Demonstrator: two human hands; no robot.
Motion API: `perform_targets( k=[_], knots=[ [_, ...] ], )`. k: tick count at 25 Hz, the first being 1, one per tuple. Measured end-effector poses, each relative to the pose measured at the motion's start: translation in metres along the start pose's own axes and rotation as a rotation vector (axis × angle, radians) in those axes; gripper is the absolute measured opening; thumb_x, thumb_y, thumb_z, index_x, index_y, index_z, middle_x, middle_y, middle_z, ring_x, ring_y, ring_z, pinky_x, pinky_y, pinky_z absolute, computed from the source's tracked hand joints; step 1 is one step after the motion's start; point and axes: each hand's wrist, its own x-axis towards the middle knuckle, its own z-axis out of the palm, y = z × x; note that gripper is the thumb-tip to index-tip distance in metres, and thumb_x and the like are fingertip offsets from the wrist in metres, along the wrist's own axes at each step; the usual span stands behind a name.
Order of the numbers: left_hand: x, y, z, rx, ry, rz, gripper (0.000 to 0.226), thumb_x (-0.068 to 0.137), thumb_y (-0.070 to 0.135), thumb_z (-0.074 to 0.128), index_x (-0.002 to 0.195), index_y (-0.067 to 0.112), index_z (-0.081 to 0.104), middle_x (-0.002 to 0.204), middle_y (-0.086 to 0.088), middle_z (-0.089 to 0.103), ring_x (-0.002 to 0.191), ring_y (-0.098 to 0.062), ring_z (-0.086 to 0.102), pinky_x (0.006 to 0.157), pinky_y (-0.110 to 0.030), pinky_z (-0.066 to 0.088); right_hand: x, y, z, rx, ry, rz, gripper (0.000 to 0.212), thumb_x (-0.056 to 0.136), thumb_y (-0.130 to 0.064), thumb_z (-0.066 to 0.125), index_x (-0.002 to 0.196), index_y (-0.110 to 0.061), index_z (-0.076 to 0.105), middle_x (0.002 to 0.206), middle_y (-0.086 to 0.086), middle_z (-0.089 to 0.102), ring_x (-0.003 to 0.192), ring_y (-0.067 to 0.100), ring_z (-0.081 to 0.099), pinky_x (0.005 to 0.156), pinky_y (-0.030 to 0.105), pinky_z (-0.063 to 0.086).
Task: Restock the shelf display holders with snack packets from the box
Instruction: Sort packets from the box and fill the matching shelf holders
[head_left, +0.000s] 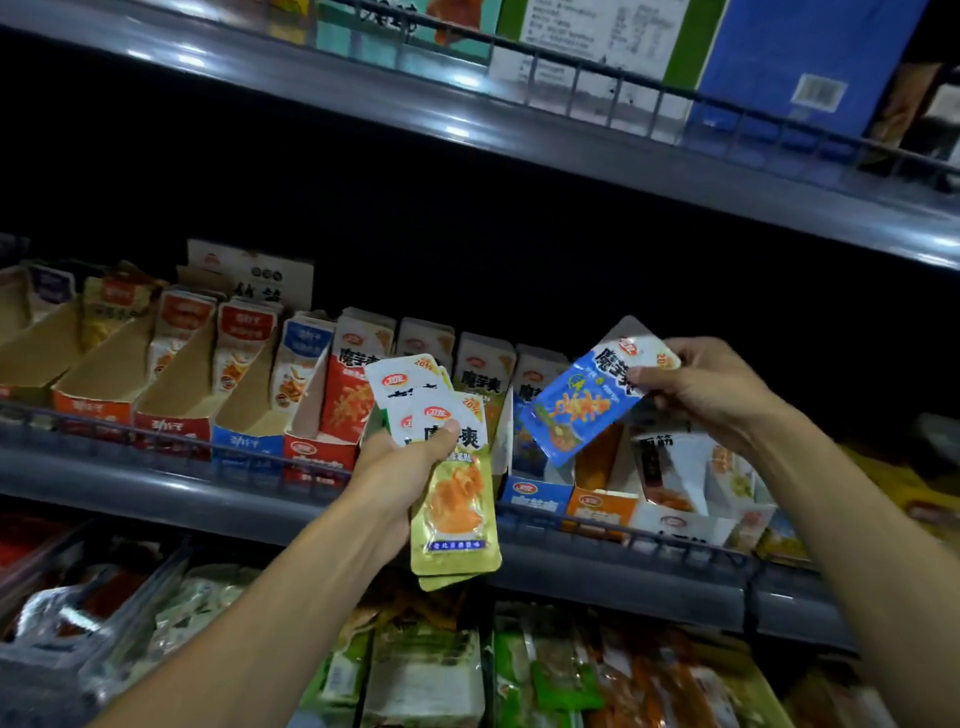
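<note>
Meanwhile, a fanned stack of yellow-green snack packets (453, 488) is gripped by the left hand (400, 467), thumb pressed on top, partly hiding the cardboard display holders (340, 384) behind the shelf's wire rail (171, 434). One blue snack packet (587, 400) is pinched by the right hand (711, 389) above the blue holder (535, 496).

**Dark store shelving under patchy light**

You face grey metal store shelving. The upper shelf (519, 130) slants across the top of your view, its front edge catching bright glints of overhead light, with a low wire rail (649, 98) running along it. Large cartons (779, 52), one blue and one white with green, stand behind that rail. Beneath it the back of the bay is deep in shadow. The middle shelf (156, 488) carries its own wire rail. Below, a lower tier (467, 675) of bagged goods lies dim and blurred.
</note>
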Motion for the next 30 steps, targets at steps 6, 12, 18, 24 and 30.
perform_targets(
  k=[6,12,18,24,30],
  knots=[
    [0.006,-0.001,0.007,0.019,0.013,0.011,0.016,0.088,0.017,0.071,0.103,0.013,0.068,0.092,-0.004,0.077,0.082,-0.024,0.074,0.068,-0.038,0.060,0.022,-0.004,0.030,-0.406,-0.013,-0.176,0.011,0.089,-0.016,0.070,0.088,-0.010,0.061,0.083,0.006,0.068,0.068,0.014,0.063,0.060,0.034,0.054],
    [0.011,-0.004,0.002,0.021,-0.002,0.020,0.013,0.087,0.016,0.072,0.099,0.016,0.067,0.092,-0.005,0.077,0.083,-0.026,0.073,0.075,-0.044,0.060,0.039,0.015,0.063,-0.797,-0.072,-0.327,0.026,0.084,-0.025,0.076,0.104,-0.013,0.065,0.111,0.007,0.069,0.092,0.018,0.064,0.071,0.030,0.052],
    [0.008,-0.012,-0.008,0.007,-0.043,0.002,0.016,0.088,0.014,0.071,0.103,0.015,0.067,0.094,-0.007,0.077,0.084,-0.028,0.074,0.071,-0.042,0.060,0.056,0.023,0.068,-0.938,0.036,-0.370,0.021,0.091,-0.032,0.065,0.104,-0.017,0.060,0.088,0.002,0.058,0.085,0.021,0.061,0.071,0.035,0.051],
    [0.009,-0.012,-0.013,0.019,-0.070,-0.003,0.017,0.087,0.015,0.071,0.104,0.014,0.068,0.091,-0.004,0.077,0.079,-0.020,0.075,0.062,-0.032,0.058,0.063,0.026,0.073,-1.006,0.106,-0.393,0.027,0.092,-0.035,0.064,0.111,-0.017,0.057,0.102,0.007,0.060,0.089,0.024,0.059,0.069,0.033,0.049],
    [0.005,-0.011,-0.014,0.010,-0.083,-0.038,0.021,0.084,0.017,0.075,0.104,0.013,0.069,0.092,-0.009,0.077,0.084,-0.029,0.074,0.074,-0.043,0.059,0.059,0.024,0.071,-1.015,0.197,-0.378,0.028,0.092,-0.037,0.064,0.109,-0.016,0.056,0.092,0.004,0.060,0.078,0.021,0.060,0.063,0.032,0.047]
  ],
)
